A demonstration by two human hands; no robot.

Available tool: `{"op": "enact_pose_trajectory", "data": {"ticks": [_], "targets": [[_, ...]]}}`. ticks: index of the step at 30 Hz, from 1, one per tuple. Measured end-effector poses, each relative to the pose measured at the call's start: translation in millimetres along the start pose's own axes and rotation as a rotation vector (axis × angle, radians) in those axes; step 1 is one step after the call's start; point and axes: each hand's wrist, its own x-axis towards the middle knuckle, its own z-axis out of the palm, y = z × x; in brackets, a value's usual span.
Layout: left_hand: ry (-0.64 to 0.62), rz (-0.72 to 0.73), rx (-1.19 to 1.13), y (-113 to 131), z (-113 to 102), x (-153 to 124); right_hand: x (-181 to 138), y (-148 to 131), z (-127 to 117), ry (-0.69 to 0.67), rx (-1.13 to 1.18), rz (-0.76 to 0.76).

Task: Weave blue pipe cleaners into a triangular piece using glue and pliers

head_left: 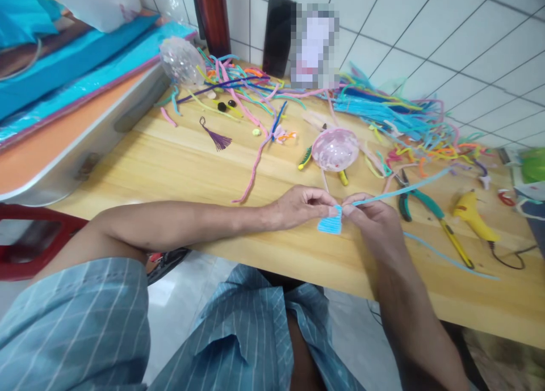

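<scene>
My left hand (298, 206) is closed, thumb and fingers pinching a small light-blue piece of tightly folded pipe cleaner (330, 223) over the front of the wooden table. Right beside it my right hand (368, 212) pinches the long light-blue pipe cleaner (409, 189), whose loose end runs up and to the right. The fingertips of both hands nearly meet at the folded piece's upper edge. Just beyond them stands a clear, shiny bowl-shaped piece (335, 150). A second light-blue pipe cleaner (451, 255) lies to the right of my right hand.
Pliers (419, 195), a yellow-handled tool (455, 240) and a yellow glue gun (474, 212) with a cord lie at right. Coloured pipe cleaners (383, 116) pile along the tiled wall. A purple tassel (217, 138) lies left of centre; a dark phone (279, 36) leans behind.
</scene>
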Motion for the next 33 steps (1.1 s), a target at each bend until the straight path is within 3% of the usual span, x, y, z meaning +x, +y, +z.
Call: {"op": "enact_pose_trajectory", "data": {"ticks": [9,13,21,25,28,31,33], "targets": [[-0.042,0.051,0.058,2,0,-3,2,12,-3,-0.016,0.051,-0.02],[0.0,0.084,0.073,2,0,-4,3,11,-4,-0.019,0.121,-0.017],[0.006,0.17,0.093,4,3,-6,-5,4,5,-0.047,0.335,0.107],[0.006,0.159,0.048,4,5,-6,-4,7,7,-0.068,0.332,0.113],[0.023,0.139,0.021,6,5,-6,-3,10,8,0.081,0.241,-0.058],[0.039,0.117,-0.029,10,6,-6,-7,10,10,0.304,0.079,-0.391],[0.047,0.095,-0.067,14,8,-7,-10,10,10,0.339,-0.051,-0.583]]}}
